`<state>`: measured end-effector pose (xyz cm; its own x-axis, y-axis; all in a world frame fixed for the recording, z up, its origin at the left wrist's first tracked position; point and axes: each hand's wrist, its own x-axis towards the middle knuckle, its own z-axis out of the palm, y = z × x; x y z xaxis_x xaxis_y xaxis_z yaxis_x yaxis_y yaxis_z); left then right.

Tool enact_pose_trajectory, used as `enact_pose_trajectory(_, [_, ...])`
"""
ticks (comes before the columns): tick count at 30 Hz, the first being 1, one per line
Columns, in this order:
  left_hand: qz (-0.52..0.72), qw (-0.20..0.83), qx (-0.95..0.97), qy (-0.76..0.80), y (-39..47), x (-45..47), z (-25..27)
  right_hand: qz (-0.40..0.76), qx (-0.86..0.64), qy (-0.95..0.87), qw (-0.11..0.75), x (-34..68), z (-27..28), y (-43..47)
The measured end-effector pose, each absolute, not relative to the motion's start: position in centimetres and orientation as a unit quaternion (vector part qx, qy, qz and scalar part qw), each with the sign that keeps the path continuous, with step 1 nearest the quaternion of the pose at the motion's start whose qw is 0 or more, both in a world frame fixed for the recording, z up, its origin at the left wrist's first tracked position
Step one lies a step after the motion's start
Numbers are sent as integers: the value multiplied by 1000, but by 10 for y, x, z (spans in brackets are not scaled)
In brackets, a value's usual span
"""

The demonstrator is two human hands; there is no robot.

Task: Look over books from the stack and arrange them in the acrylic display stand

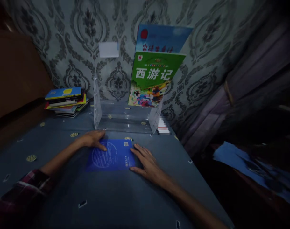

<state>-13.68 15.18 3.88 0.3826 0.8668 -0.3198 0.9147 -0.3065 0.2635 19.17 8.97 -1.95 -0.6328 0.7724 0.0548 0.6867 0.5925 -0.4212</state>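
A blue book [119, 156] lies flat on the table, its upper face showing a circle of white text and a small square code. My left hand [93, 139] rests at its far left corner, thumb lying on the cover and fingers stretched forward. Along the right edge, my right hand [147, 163] lies with fingers apart, the tips touching or just beside the book. Beyond both hands stands a clear plastic book stand [97, 111]. At the stand's right side a green book [154, 76] stands upright, partly covering a blue book [164, 36] behind it.
A stack of books [66, 100] sits at the back left of the patterned tablecloth [63, 194]. Patterned wallpaper with a white plate [108, 50] rises behind. A tied curtain [221, 98] hangs to the right, past the table's edge, above a light blue cloth-like item [240, 163].
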Motion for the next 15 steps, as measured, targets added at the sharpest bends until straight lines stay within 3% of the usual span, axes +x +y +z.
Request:
enact_pose_trajectory(4, [-60, 226, 801, 551, 153, -137, 35, 207, -430, -869, 130, 195, -20, 91])
enact_pose_trajectory(10, [65, 267, 823, 497, 147, -130, 29, 249, -427, -848, 193, 197, -26, 93])
enact_pose_trajectory(15, [207, 280, 808, 475, 149, -115, 30, 336, -482, -714, 382, 195, -38, 105])
